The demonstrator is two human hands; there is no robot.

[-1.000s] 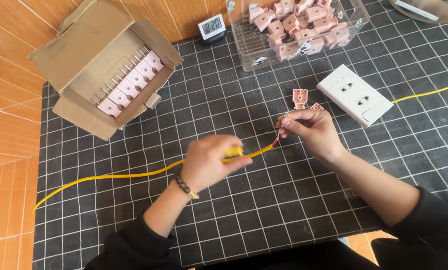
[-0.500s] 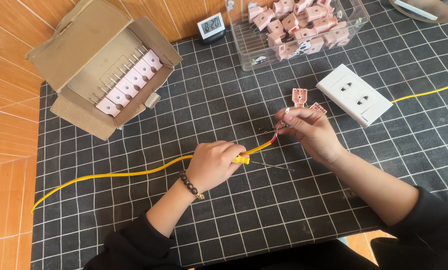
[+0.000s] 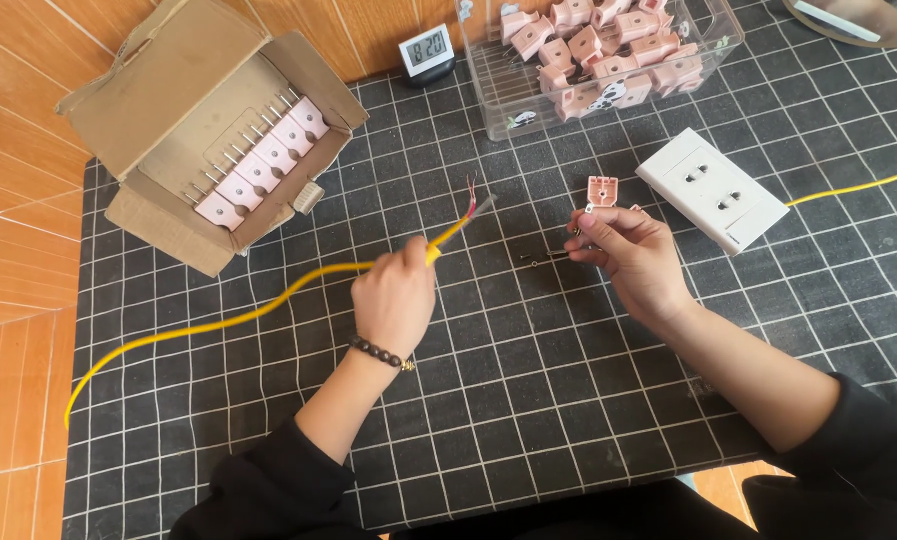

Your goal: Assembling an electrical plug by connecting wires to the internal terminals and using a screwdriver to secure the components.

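Note:
My left hand (image 3: 396, 297) grips a yellow cable (image 3: 268, 308) just behind its stripped end (image 3: 476, 205), where red and grey wires fan out above the mat. My right hand (image 3: 630, 254) is a short way to the right, fingers curled around a small pink plug piece that is mostly hidden. A second pink plug part (image 3: 601, 192) lies on the mat just above that hand. A small metal pin (image 3: 543, 258) lies between the two hands. The cable end and my right hand are apart.
A white wall socket plate (image 3: 713, 188) with a yellow cable (image 3: 853, 186) lies right of my right hand. An open cardboard box (image 3: 183, 110) of pink plugs sits at the back left, a clear bin (image 3: 608, 45) of pink parts and a small digital clock (image 3: 428, 50) at the back.
My left hand pulled the cable away to the left and up, so its stripped end left my right hand's fingers. My right hand stayed near the pink part.

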